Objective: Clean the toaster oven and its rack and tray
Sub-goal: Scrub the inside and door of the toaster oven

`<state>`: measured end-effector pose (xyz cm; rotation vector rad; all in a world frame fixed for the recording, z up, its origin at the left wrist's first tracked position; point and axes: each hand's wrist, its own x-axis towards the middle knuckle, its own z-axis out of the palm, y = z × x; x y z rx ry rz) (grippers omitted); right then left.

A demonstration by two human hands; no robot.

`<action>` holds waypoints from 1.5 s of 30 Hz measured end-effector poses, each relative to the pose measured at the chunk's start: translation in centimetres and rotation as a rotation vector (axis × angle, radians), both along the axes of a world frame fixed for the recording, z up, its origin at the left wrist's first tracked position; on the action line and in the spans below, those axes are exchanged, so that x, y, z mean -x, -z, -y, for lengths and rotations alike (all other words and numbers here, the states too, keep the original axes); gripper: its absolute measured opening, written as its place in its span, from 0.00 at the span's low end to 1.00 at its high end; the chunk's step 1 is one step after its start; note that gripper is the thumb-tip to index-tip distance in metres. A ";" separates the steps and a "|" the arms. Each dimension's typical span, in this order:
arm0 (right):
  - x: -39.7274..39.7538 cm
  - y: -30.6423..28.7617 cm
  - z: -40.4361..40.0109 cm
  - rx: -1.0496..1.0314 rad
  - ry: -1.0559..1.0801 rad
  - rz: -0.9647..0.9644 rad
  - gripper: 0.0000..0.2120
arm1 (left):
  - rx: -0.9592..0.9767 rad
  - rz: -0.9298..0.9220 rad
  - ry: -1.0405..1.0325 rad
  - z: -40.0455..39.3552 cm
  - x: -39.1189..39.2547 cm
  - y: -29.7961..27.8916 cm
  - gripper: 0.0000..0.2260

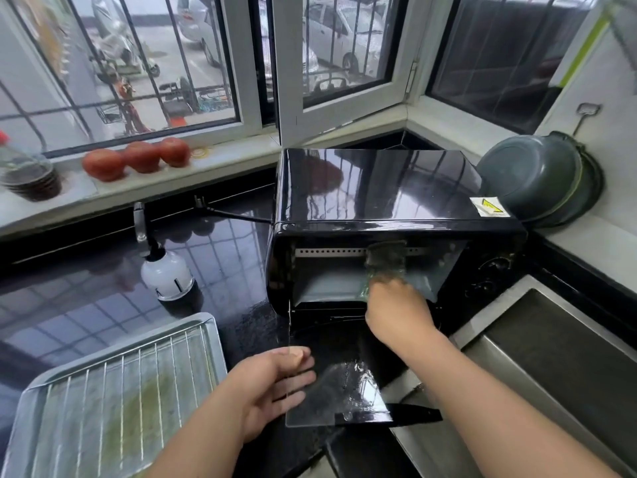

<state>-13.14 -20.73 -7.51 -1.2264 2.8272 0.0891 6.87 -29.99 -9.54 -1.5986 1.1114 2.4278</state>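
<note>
At far left on the sill I see a bottle [26, 170] with dark liquid low in it, then three tomatoes [136, 158]. Below, on the black counter [86, 281], the tray [113, 401] sits at lower left with the wire rack [138, 384] lying in it; a greenish-brown smear stains the tray under the wires. Just beyond it stands a white spray bottle [167, 270]. My left hand [272, 384] rests with fingers straight on the left edge of the lowered glass door [337, 391], gripping nothing. The toaster oven [389, 215] stands at the middle of the counter, glossy black, its cavity grey and open. My right hand [396, 305] reaches inside, fingers curled round a green sponge [384, 262] pressed to the back wall. The steel sink [551, 367] lies to the right, and dark stacked basins [537, 177] lean on the wall behind.
</note>
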 end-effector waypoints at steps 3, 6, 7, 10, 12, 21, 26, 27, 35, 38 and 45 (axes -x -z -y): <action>1.7 -0.8 1.4 -0.042 0.170 0.013 0.13 | -0.004 -0.007 0.002 -0.1 0.0 0.0 0.09; 0.1 -0.5 2.8 0.052 0.096 -0.013 0.13 | -0.012 -0.005 0.005 0.0 -0.1 0.0 0.09; -1.0 -0.2 3.2 0.093 0.032 -0.010 0.13 | -0.014 -0.004 0.005 0.1 -0.1 -0.1 0.09; -3.9 1.0 4.6 0.209 -0.267 0.101 0.18 | -0.014 -0.002 0.003 0.2 0.0 -0.1 0.08; -4.2 1.6 5.2 0.213 -0.368 0.164 0.19 | -0.016 0.000 0.002 0.1 0.0 -0.2 0.08; -3.8 1.0 6.0 0.158 -0.207 0.159 0.20 | -0.012 -0.008 -0.006 -0.1 0.0 -0.1 0.08; -5.1 1.3 2.5 0.214 -0.379 0.193 0.28 | -0.009 -0.010 -0.010 0.0 0.0 0.1 0.08; -4.3 1.1 1.8 0.172 -0.311 0.153 0.27 | -0.008 -0.011 -0.012 0.0 0.0 0.1 0.08; 0.5 -1.3 -1.2 -0.241 0.096 -0.083 0.14 | 0.009 -0.023 -0.015 0.1 -0.1 0.5 0.08; -2.6 -0.9 1.9 -0.089 -0.015 -0.011 0.13 | 0.030 -0.013 -0.022 -0.2 0.1 0.5 0.08; -5.8 0.8 2.9 -0.023 -0.304 0.092 0.27 | 0.095 0.071 -0.039 -1.0 0.9 0.0 0.08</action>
